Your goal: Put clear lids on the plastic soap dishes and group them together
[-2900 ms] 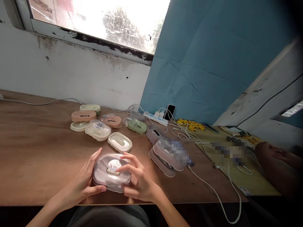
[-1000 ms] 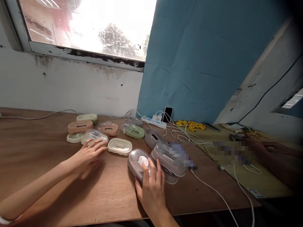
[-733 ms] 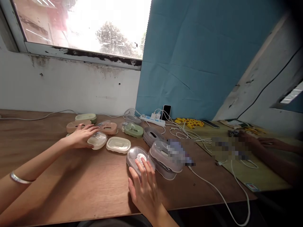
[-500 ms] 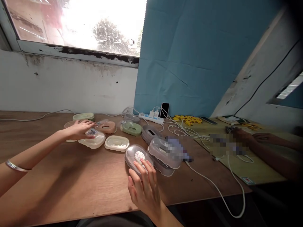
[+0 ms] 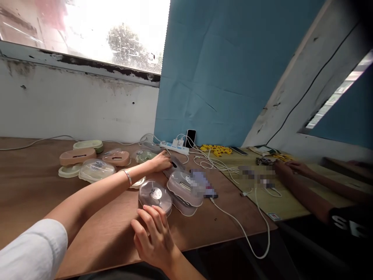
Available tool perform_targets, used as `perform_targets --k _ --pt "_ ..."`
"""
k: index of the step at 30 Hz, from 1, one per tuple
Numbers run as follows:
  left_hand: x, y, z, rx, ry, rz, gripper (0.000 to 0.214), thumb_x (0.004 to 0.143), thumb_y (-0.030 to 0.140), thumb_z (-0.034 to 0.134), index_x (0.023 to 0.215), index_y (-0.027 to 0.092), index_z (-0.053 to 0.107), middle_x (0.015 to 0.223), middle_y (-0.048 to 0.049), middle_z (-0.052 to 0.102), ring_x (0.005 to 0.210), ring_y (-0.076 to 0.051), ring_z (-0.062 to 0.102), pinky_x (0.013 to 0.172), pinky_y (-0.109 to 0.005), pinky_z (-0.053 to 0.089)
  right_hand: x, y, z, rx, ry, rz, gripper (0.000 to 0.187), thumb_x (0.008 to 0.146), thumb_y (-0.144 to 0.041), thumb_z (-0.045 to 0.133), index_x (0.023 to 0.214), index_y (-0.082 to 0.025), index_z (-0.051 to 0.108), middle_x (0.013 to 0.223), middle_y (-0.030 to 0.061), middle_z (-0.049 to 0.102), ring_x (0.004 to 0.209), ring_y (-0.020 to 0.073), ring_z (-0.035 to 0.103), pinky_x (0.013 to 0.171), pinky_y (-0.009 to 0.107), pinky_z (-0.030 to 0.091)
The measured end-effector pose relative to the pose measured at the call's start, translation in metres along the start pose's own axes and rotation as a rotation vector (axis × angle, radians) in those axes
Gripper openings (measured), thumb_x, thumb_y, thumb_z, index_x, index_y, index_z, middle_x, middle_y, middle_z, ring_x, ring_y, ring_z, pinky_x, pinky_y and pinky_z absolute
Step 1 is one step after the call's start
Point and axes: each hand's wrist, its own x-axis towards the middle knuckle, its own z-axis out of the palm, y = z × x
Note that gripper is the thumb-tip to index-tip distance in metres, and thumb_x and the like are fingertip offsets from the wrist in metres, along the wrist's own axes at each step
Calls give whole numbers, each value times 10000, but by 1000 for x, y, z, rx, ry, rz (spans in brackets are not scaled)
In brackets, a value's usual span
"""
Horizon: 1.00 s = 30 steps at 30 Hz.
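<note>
My left hand [image 5: 162,161] reaches across the table, with fingers partly bent at the near-left edge of a grey slotted lid [image 5: 177,166]. Whether it touches the lid I cannot tell. Just left of it is a green slotted box [image 5: 143,156], partly covered by my arm. My right hand [image 5: 154,233] hovers near the table's front edge, fingers loosely curved and apart, holding nothing. Its fingertips are at the near side of a clear greyish box [image 5: 159,200] with a round white label. To the right stands a grey box with a slotted top [image 5: 183,190].
On the left lie peach boxes [image 5: 77,156], a clear cream box [image 5: 97,170] and a pale green box [image 5: 87,144]. A power strip [image 5: 175,147], white cables and a phone [image 5: 190,138] are at the back. Another person's hands [image 5: 287,167] work at the right.
My left hand has moved right from the peach and cream boxes to the grey slotted lid. My right hand has drawn slightly back from the clear greyish box. The view has turned right.
</note>
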Motion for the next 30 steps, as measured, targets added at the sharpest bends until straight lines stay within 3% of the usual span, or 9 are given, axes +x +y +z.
perform_targets --k 3,7,10,12,14,17,22,25,30 --pt "-9 -7 -7 -64 96 -45 213 919 301 571 1063 148 607 1092 -69 627 963 -200 617 861 -420 509 0 1 2 6 28 -2 189 849 -147 485 979 -158 622 1042 88 650 1069 221 566 952 384 441" --pt "-39 -14 -51 -217 286 -204 166 920 287 556 923 133 619 948 -44 636 920 -193 607 861 -416 480 0 2 -2 5 33 -8 199 832 -121 485 969 -152 626 1050 85 649 1051 222 571 948 381 445" --pt "-82 -2 -87 -397 432 -350 219 930 299 500 845 130 609 870 -43 612 814 -162 566 795 -328 470 2 2 -6 -18 14 -15 205 827 -108 499 986 -156 621 1080 94 646 1075 234 566 935 380 465" --pt "-121 19 -99 -544 443 -414 245 898 334 539 775 137 617 821 -26 603 777 -150 548 766 -289 472 3 1 -8 -49 22 -12 211 814 -111 536 1006 -146 618 1109 117 638 1110 261 552 940 398 464" --pt "-163 49 -98 -713 421 -479 235 887 350 554 817 149 653 773 -12 630 744 -151 575 758 -288 499 4 0 -7 -61 26 6 248 806 -128 566 1051 -119 607 1136 142 628 1154 286 525 967 424 439" --pt "-217 99 -75 -930 481 -614 242 840 404 618 807 174 684 695 -10 662 668 -173 623 671 -292 546 4 0 -3 -22 3 5 296 823 -206 595 1101 -107 581 1162 141 624 1193 284 494 1034 462 366" --pt "-261 154 -35 -1292 559 -910 399 786 537 659 944 178 732 805 -79 741 714 -233 692 667 -318 577 2 2 2 79 0 -70 323 875 -451 572 1018 -165 619 1093 77 665 1167 271 506 1121 524 186" --pt "-263 157 -34 -1566 551 -1021 382 698 497 762 930 194 740 866 -71 747 835 -254 692 784 -335 563 3 4 4 157 -89 -132 211 874 -369 595 976 -185 623 982 19 697 1125 235 542 1153 494 100" --pt "-246 131 -50 -1533 461 -786 269 793 373 716 1002 203 722 931 -46 741 870 -229 677 812 -318 544 7 7 2 276 -194 -65 202 910 -351 559 1031 -191 579 1077 36 687 1111 200 563 1142 407 160"
